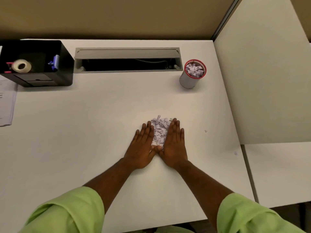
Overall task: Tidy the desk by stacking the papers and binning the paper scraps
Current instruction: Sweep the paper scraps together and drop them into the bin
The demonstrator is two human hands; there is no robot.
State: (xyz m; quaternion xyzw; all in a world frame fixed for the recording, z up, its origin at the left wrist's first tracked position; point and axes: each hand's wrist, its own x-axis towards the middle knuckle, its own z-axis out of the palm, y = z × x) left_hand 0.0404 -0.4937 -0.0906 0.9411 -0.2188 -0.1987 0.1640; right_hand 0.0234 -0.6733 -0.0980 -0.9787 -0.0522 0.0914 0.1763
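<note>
Scraps: the pile of paper scraps (pixel 159 132) lies on the worktop (pixel 84 132) at centre frame, long axis running up the frame.
Hands: left hand (pixel 143 148) and right hand (pixel 174 145) flank it, equally near, thumbs meeting below it.
Fingers: straight and released, pressing the pile's sides, grasping nothing.
Bin: the small bin (pixel 192 76), already holding scraps, stands well apart at upper right.
Room: bare worktop between; two stray bits toward the right edge.

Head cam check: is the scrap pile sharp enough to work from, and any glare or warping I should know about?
Head view: the scrap pile between the left hand and right hand is soft, single bits blurred; dim warm light, no glare on the desk; wide-angle bends the desk edges.
</note>
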